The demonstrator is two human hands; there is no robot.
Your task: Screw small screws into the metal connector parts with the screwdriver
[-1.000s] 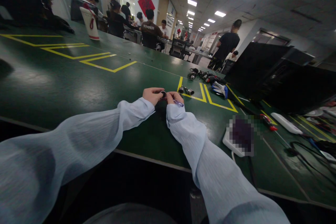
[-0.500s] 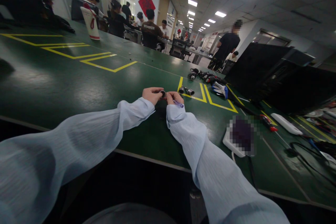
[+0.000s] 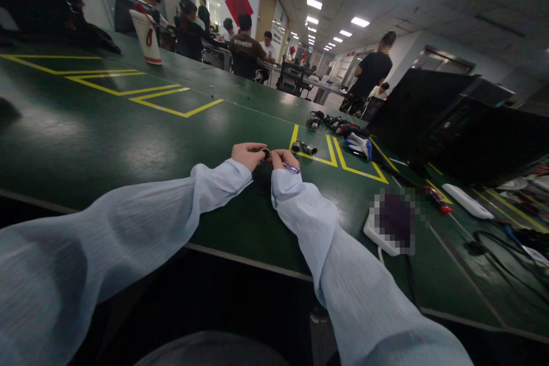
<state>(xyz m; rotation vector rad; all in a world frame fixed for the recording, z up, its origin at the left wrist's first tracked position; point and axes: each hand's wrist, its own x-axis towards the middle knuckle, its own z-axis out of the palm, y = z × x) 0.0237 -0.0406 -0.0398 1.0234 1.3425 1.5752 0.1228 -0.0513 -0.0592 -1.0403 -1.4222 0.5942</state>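
Note:
Both my hands rest close together on the green table (image 3: 128, 143), in pale blue sleeves. My left hand (image 3: 246, 154) is closed round a small dark round part (image 3: 266, 153) held at its fingertips. My right hand (image 3: 283, 159) pinches a slim purple-handled tool (image 3: 291, 168), its tip toward that part. The two hands nearly touch. Just beyond them lie two small grey cylindrical parts (image 3: 303, 147) on a yellow line.
A heap of dark parts (image 3: 330, 122) and a white-and-blue glove (image 3: 359, 144) lie farther right. A red-handled screwdriver (image 3: 437, 199), white power strip (image 3: 380, 234), cables and black cases (image 3: 450, 120) fill the right side. A white cup (image 3: 146, 37) stands far left. Several people sit or stand behind.

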